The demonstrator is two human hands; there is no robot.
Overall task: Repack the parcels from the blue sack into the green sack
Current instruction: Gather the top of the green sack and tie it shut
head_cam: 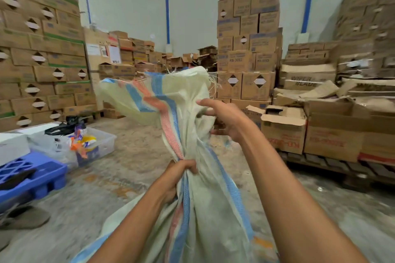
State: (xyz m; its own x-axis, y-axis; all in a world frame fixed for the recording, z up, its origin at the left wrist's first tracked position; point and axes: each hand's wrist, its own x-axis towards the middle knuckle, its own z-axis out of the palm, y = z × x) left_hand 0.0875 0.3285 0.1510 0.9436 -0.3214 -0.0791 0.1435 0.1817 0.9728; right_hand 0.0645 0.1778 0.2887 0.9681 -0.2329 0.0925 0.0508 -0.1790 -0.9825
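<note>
Gripping of the sack is shared between two hands. The left hand (181, 172) is closed tight around the gathered neck of a pale woven plastic sack with blue and red-orange stripes (192, 209), near centre. The right hand (224, 119) is held higher and further off, fingers half-curled and pinching the loose upper cloth; exactly how much fabric is caught there cannot be told.

Above the bunched neck the sack's top is seen flaring out to the left, limp and creased, with frayed threads at its far edge. Below the neck the body hangs down out of view at the near edge. No parcels are visible; contents are hidden. No green sack is seen.

Handling, as judged: the weave is thin, soft and somewhat slick, so it is expected to slide unless gathered in a fist. The frayed rim is best avoided; hold is better taken at the neck or along the striped band. Weight cannot be read here.

Outward: a blue plastic pallet (32, 175) lies near left, a clear plastic tub of packets (102, 143) behind it, stacked brown cardboard cartons (248, 28) far right of centre, on a bare concrete floor (128, 177).
</note>
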